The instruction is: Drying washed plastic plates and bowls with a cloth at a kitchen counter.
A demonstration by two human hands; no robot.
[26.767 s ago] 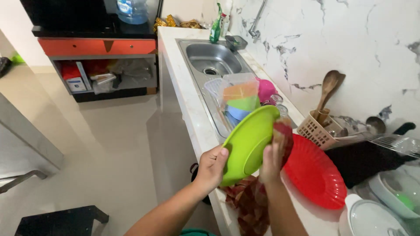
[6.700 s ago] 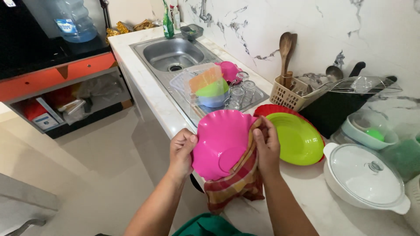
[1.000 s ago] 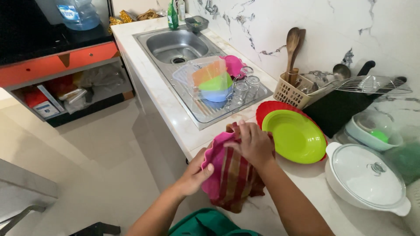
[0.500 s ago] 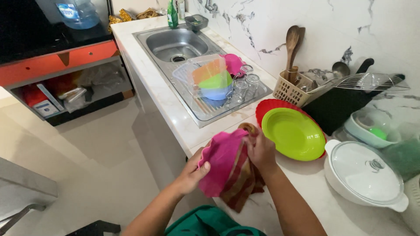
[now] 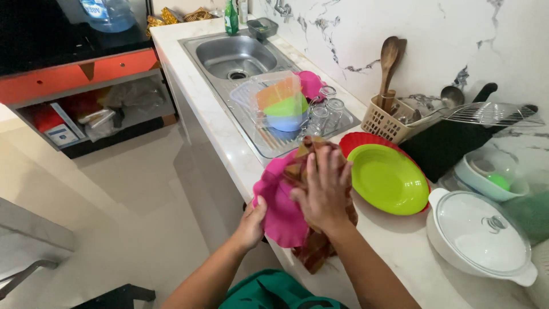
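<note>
I hold a pink plastic plate (image 5: pixel 280 203) tilted on edge over the front of the white counter (image 5: pixel 217 143). My left hand (image 5: pixel 250 224) grips its lower rim. My right hand (image 5: pixel 324 186) presses a red-brown checked cloth (image 5: pixel 313 252) flat against the plate's face, and the cloth hangs down below it. Just to the right, a green plate (image 5: pixel 389 178) lies stacked on a red plate (image 5: pixel 361 140) on the counter.
A steel sink (image 5: pixel 234 56) with a drainboard holds a clear tub of coloured bowls (image 5: pixel 280 103) and upturned glasses (image 5: pixel 326 111). A basket of wooden spoons (image 5: pixel 389 117), a white lidded casserole (image 5: pixel 480 234), a black dish rack (image 5: pixel 457 137) and a green bottle (image 5: pixel 231 17) stand along the marble wall.
Over the last second the pink plate has turned in my hands, and my right hand with the cloth has shifted from the plate's right edge onto its face.
</note>
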